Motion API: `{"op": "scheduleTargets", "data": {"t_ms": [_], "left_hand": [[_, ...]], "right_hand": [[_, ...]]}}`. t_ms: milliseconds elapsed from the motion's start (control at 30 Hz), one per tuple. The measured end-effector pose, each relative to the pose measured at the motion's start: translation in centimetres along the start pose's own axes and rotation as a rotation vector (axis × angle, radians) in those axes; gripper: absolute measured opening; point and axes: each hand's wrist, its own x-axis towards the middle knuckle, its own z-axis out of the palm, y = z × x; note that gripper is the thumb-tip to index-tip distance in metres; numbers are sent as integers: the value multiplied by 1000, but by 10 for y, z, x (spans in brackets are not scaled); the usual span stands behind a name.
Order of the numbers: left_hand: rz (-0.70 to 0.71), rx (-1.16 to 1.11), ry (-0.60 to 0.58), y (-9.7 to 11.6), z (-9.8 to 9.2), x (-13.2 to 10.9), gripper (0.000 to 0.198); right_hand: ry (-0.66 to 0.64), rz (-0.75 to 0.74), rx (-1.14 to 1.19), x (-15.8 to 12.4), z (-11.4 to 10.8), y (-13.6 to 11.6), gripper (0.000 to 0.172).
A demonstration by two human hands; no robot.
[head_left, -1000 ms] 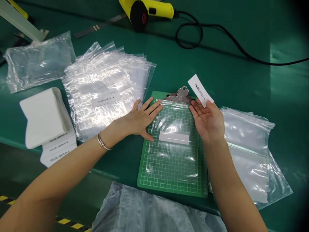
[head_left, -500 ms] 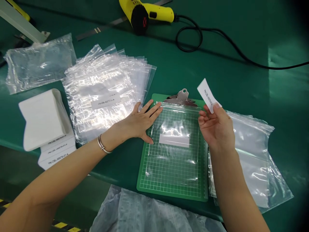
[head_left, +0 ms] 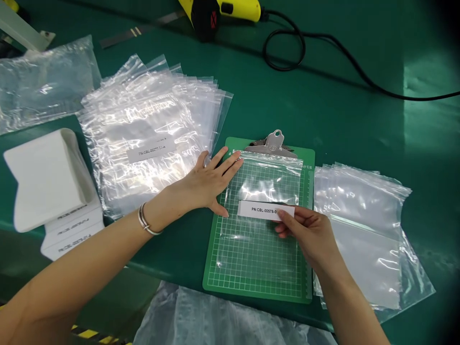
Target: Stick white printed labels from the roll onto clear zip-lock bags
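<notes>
Head view: a white paper label point(head_left: 260, 210) printed "PN:CBL-00578-0" and then hidden is held flat against a clear zip-lock plastic bag point(head_left: 268, 184), a little below the bag's middle. Its right end is gripped by the right hand point(head_left: 309, 235), whose fingers point(head_left: 285, 223) are pressed together in a pinch on the paper, covering the last characters. The left hand point(head_left: 204, 184) is laid palm-down at the bag's left edge, with its fingers point(head_left: 230, 160) spread wide and a thin metal bangle point(head_left: 145, 219) around the wrist. The bag is laid on a green gridded clipboard point(head_left: 215, 282), its top edge just under a steel clip point(head_left: 272, 145). A pale translucent gown point(head_left: 215, 321) is seen below the edge of the green counter point(head_left: 359, 120). A loose pile of clear plastic bags point(head_left: 362, 230) is placed just right of the clipboard, and a fanned stack of clear bags point(head_left: 143, 120), the top one labelled, lies to its left. Beyond the stack, a folded white foam sheet point(head_left: 43, 179) rests on printed white cards point(head_left: 72, 235). Farthest off, a yellow heat gun point(head_left: 219, 9) is trailing a coiled black cable point(head_left: 283, 52).
</notes>
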Motion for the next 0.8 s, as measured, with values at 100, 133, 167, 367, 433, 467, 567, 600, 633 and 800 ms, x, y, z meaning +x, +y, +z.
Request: {"op": "scheduleTargets", "data": {"t_ms": [100,133,167,367,433,467,567,600,633,800], "left_hand": [[7,21,-5,0,0,0,116],[12,23,-4,0,0,0,116],[18,21,-1,0,1,0,117],[42,-7,40,-2,3,1,119],[53,-15,50,-3,5,2,119],[58,-18,51,-3,6,2,119],[79,-33,78,-5,9,2,119],[91,-42,97,-6,10,2,118],[101,-53,117,-7,11,2,117],[113,-108,141,-8,14,1,112]], "right_hand": [[10,-7,-11,0,3,4,29],[18,-15,-11,-1,3,6,29],[30,-22,-9,-2,3,8,28],[68,-39,-17,-5,3,14,25],[75,-44,-21,-5,4,13,24],[79,-47,-21,-5,4,13,24],[89,-52,-26,-6,5,11,25],[89,-52,-28,-6,5,10,24],[88,-51,-29,-6,6,10,24],[87,-49,-47,-7,6,8,21]]}}
